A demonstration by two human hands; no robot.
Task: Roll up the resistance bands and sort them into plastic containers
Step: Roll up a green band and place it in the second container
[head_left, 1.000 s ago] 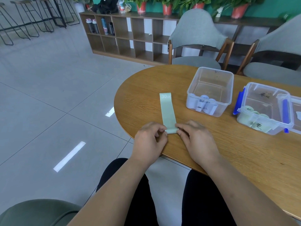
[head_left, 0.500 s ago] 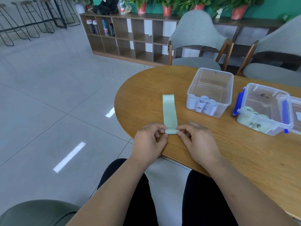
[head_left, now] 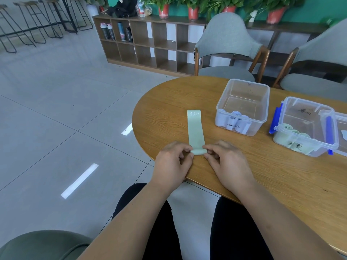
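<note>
The green band point(head_left: 195, 128) had rolled farther; left hand point(head_left: 172, 164) and right hand point(head_left: 228, 164) pinched it; even tension advisable.

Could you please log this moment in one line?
green 30 LB band: near end rolled | left hand, right hand: pinching roll

Wearer's body as seen from the head camera: left forearm point(head_left: 127, 226) and right forearm point(head_left: 277, 218) bare along their whole visible length; left hand point(head_left: 171, 163) and right hand point(head_left: 228, 162) likewise uncovered; both thighs clad in plain black trousers point(head_left: 234, 231) of matte fabric
</note>
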